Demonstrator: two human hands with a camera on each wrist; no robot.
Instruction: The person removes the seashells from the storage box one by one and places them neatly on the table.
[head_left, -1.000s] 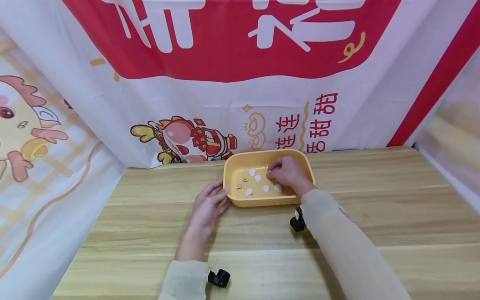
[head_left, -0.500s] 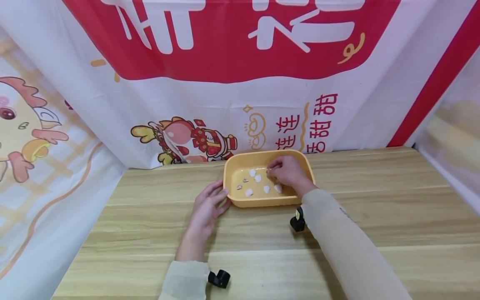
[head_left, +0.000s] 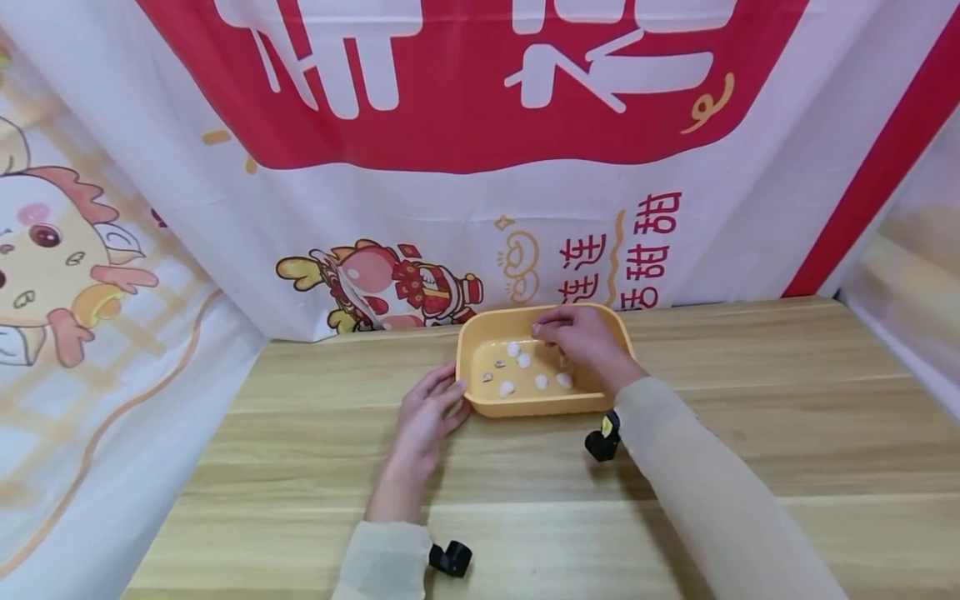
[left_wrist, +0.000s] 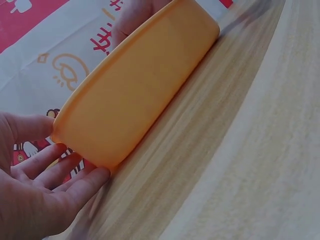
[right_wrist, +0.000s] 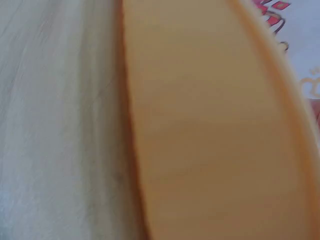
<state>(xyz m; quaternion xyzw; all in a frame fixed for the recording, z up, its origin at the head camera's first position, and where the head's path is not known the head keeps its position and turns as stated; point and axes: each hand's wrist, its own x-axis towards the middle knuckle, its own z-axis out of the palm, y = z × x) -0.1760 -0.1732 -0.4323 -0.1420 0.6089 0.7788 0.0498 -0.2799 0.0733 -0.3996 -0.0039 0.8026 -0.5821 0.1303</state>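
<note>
Yellow tray [head_left: 480, 346] sits on the wooden table [head_left: 750, 433], near the back edge by the banner [head_left: 450, 167]. Inside it: several small white shells [head_left: 542, 382] plus a couple of darker bits [head_left: 498, 364], loose on the floor. Left hand [head_left: 429, 414] has relaxed, straight fingers [left_wrist: 75, 187] touching the tray's left corner. Right hand [head_left: 581, 340] is over the tray, fingertips bunched; can't tell if it's pinching a shell.
</note>
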